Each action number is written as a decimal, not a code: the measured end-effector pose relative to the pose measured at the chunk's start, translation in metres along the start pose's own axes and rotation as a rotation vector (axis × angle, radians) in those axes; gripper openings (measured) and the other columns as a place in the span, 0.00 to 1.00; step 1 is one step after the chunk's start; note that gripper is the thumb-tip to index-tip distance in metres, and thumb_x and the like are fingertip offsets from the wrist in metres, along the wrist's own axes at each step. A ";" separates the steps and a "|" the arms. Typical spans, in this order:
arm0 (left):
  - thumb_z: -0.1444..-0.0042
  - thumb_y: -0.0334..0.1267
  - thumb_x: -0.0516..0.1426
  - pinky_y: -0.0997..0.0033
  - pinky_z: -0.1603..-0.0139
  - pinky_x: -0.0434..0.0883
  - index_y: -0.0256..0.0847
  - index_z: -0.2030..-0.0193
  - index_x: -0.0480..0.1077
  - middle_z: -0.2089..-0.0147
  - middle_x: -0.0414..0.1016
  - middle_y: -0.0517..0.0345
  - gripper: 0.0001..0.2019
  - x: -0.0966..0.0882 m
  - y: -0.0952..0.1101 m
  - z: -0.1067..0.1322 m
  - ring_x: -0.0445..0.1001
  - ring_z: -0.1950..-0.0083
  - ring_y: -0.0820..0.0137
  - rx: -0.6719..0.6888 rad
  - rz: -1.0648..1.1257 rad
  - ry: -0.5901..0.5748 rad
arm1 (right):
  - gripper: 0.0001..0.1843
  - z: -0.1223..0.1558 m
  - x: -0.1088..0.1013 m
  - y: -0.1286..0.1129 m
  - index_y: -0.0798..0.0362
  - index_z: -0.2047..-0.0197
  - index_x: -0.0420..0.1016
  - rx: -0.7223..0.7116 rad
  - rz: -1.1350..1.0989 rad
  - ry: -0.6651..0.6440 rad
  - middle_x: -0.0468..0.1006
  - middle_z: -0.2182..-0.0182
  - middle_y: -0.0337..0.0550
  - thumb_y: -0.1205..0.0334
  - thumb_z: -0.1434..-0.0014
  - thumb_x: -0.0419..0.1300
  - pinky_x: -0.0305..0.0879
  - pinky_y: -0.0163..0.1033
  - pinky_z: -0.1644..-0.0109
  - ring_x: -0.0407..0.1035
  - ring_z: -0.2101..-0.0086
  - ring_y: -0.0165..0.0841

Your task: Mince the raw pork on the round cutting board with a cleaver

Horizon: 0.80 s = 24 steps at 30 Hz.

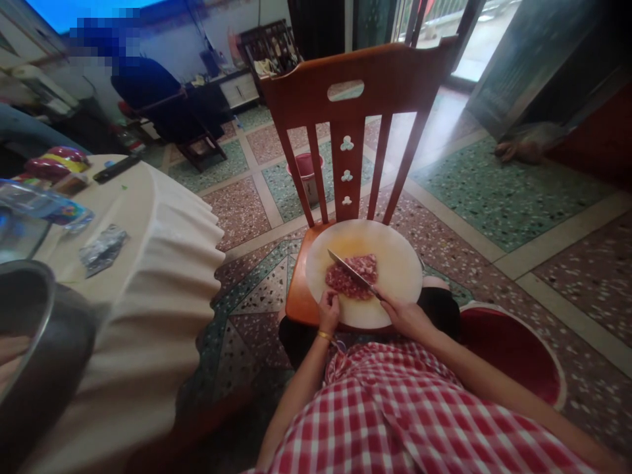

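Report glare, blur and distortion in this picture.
Head view: daylight glares off the terrazzo floor near the doorway; head view: the metal basin at left looks stretched and soft; head view: the knife and minced meat are clearer, though fine detail is smeared.

chair seat (298, 293): mostly hidden under board (401, 266) | above chair: knife handle (378, 295) partly covered by right fingers (388, 305) | left of chair: metal pot (74, 332) cut off by edge
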<state>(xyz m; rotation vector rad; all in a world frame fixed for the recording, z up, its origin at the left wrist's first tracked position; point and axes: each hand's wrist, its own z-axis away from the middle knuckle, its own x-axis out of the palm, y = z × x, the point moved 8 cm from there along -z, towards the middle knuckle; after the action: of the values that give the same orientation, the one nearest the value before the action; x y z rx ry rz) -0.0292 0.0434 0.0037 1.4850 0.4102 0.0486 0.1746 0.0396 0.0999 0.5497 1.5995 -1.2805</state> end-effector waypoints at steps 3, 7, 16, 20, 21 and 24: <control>0.48 0.36 0.48 0.78 0.71 0.61 0.38 0.67 0.62 0.75 0.60 0.63 0.05 0.001 -0.006 -0.001 0.61 0.74 0.77 -0.020 0.007 -0.010 | 0.24 0.001 -0.022 -0.012 0.46 0.37 0.49 -0.082 -0.103 0.145 0.72 0.57 0.44 0.60 0.35 0.43 0.66 0.41 0.56 0.69 0.60 0.38; 0.48 0.36 0.48 0.78 0.71 0.61 0.38 0.67 0.62 0.75 0.60 0.64 0.05 0.000 -0.006 -0.001 0.61 0.74 0.77 -0.016 0.011 0.004 | 0.24 0.001 -0.015 -0.013 0.51 0.37 0.50 -0.091 -0.090 0.155 0.73 0.59 0.48 0.61 0.36 0.43 0.67 0.42 0.57 0.69 0.62 0.39; 0.48 0.36 0.49 0.78 0.70 0.62 0.38 0.67 0.63 0.74 0.62 0.63 0.05 0.002 0.000 0.001 0.62 0.73 0.77 -0.002 -0.045 0.002 | 0.24 0.009 -0.031 -0.001 0.50 0.37 0.49 -0.079 -0.175 0.239 0.69 0.52 0.46 0.59 0.35 0.42 0.63 0.42 0.51 0.66 0.55 0.39; 0.48 0.36 0.48 0.77 0.70 0.62 0.38 0.68 0.63 0.74 0.63 0.62 0.05 0.002 0.002 0.001 0.63 0.72 0.76 -0.007 -0.063 0.006 | 0.22 0.005 -0.011 0.017 0.52 0.39 0.56 0.059 -0.073 0.074 0.73 0.59 0.48 0.60 0.36 0.43 0.68 0.45 0.59 0.70 0.62 0.42; 0.49 0.36 0.48 0.77 0.69 0.62 0.38 0.68 0.63 0.74 0.63 0.62 0.05 0.002 0.004 0.001 0.63 0.72 0.76 -0.006 -0.067 0.007 | 0.22 0.005 -0.009 0.020 0.51 0.40 0.58 0.091 -0.056 0.036 0.74 0.60 0.47 0.60 0.36 0.43 0.68 0.46 0.60 0.70 0.63 0.42; 0.49 0.36 0.48 0.77 0.70 0.62 0.39 0.68 0.63 0.74 0.63 0.62 0.05 0.002 0.007 0.002 0.63 0.72 0.76 -0.008 -0.076 0.002 | 0.21 0.007 -0.029 0.016 0.48 0.40 0.57 0.043 -0.121 0.142 0.70 0.53 0.44 0.59 0.36 0.44 0.66 0.43 0.54 0.67 0.57 0.40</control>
<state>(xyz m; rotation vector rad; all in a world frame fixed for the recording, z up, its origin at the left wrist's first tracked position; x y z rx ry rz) -0.0254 0.0431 0.0098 1.4603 0.4674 -0.0086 0.2024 0.0447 0.1183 0.5896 1.7483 -1.3941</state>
